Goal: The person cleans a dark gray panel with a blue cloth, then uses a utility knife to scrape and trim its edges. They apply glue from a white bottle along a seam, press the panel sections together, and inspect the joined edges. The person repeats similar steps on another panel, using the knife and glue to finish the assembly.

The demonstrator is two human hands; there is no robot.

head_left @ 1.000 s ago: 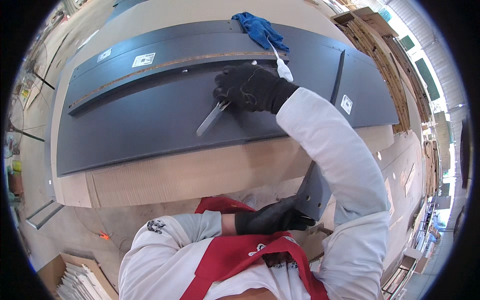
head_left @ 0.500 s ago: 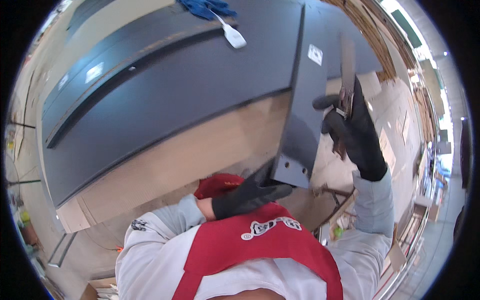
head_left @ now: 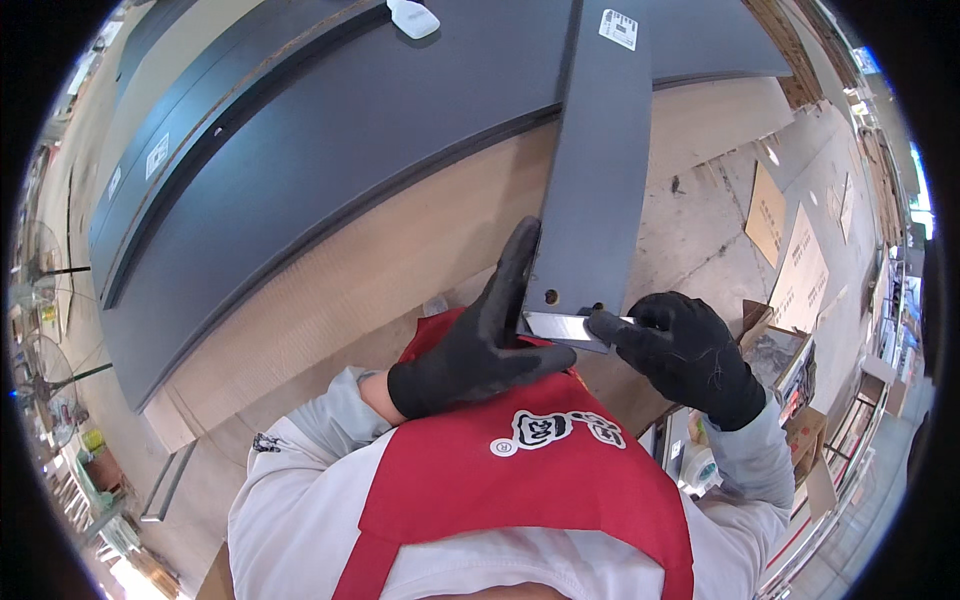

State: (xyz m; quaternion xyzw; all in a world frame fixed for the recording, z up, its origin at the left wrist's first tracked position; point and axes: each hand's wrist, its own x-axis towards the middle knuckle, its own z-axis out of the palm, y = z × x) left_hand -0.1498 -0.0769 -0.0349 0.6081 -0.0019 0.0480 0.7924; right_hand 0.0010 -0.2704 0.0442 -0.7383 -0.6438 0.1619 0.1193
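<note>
A narrow dark grey board [head_left: 597, 180] points toward me, with two holes close to its near end. My left hand [head_left: 470, 350], in a black glove, is braced around the board's near left corner, fingers along its side and thumb by the end edge. My right hand [head_left: 690, 350], also gloved, is closed on a flat shiny metal blade [head_left: 562, 326]. The blade lies crosswise at the board's near end, just below the holes, its tip close to my left hand. My right fingers hide the tool's other end.
Beneath the narrow board lies a large dark grey panel [head_left: 400, 130] over cardboard [head_left: 340, 270]. Another long grey strip [head_left: 200, 140] rests on the panel's left part. A white brush-like tool [head_left: 413, 18] sits at the far side. Cardboard pieces [head_left: 800, 270] lie on the floor at right.
My right hand has come down and toward me, bringing the blade from upright beside the board to across its near end. My left hand has moved up against the board's left corner.
</note>
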